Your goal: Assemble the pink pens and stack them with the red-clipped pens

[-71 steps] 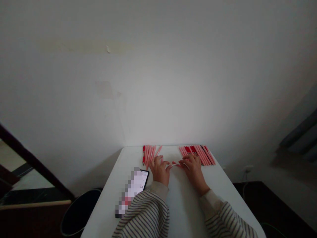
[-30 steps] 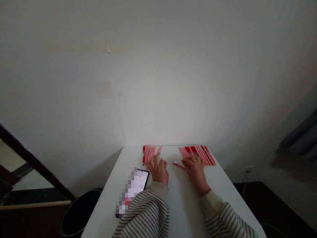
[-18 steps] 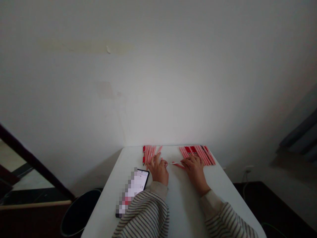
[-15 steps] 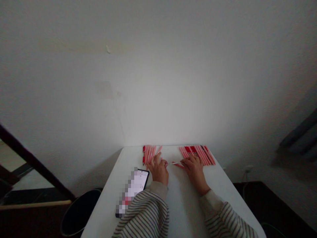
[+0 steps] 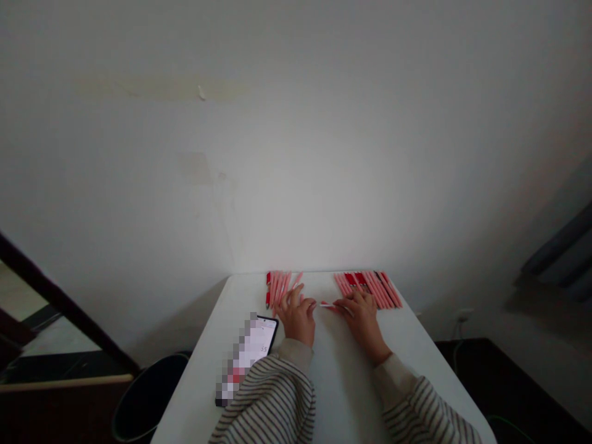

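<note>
Over the white table (image 5: 345,382), my right hand (image 5: 363,317) pinches a thin white rod (image 5: 327,305), which looks like a pen refill. The rod points left to the fingertips of my left hand (image 5: 297,317). Thumb and forefinger of that hand are closed in a pinch, its other fingers spread; whether they grip the rod's end I cannot tell. A pink pen part (image 5: 332,309) lies under the rod, partly hidden by my right hand. Beyond my left hand lies a row of pink sticks (image 5: 279,283), beyond my right a row of pink pens (image 5: 382,290).
A phone (image 5: 259,336) with a lit screen lies left of my left forearm. Red pieces (image 5: 355,279) sit among the right row. The table's far edge meets a bare wall (image 5: 314,185). A dark bin (image 5: 150,398) stands on the floor at left.
The white rod shows shorter between my hands and lies more level. My right fingers have shifted slightly left. My left hand has hardly moved.
</note>
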{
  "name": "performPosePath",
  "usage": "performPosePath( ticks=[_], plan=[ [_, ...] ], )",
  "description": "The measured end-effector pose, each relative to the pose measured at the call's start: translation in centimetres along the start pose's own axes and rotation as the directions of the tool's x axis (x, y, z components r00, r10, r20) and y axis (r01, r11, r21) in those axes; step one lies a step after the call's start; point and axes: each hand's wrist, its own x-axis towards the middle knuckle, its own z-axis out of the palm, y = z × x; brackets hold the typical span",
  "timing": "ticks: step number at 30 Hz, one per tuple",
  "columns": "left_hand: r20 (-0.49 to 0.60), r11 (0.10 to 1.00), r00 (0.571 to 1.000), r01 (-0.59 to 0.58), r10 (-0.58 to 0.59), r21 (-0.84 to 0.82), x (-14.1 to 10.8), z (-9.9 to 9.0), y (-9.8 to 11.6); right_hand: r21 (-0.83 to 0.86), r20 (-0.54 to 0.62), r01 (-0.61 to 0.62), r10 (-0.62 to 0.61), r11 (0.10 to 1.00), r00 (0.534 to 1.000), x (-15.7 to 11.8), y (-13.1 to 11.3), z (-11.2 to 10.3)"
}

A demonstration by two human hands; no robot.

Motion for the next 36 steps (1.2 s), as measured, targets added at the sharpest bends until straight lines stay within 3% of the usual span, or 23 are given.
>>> performPosePath(
  ticks=[6, 18, 36],
  plan=[
    [-0.056, 0.99, 0.995, 0.093, -0.087, 0.102, 0.1, 0.0, -0.5, 0.006, -0.034, -0.045, 0.045, 0.999, 0.998, 0.0, 0.6, 0.4],
    [-0.011, 0.919, 0.979, 0.193, -0.202, 0.343, -0.1, 0.4, -0.9, 0.032, -0.027, -0.056, 0.057, 0.998, 0.998, 0.0, 0.8, 0.4],
    [-0.044, 0.968, 0.983, 0.183, -0.178, 0.17, 0.1, -0.2, -0.4, 0.006, -0.095, -0.085, 0.085, 0.996, 0.992, -0.1, 1.3, 0.6]
  ],
)
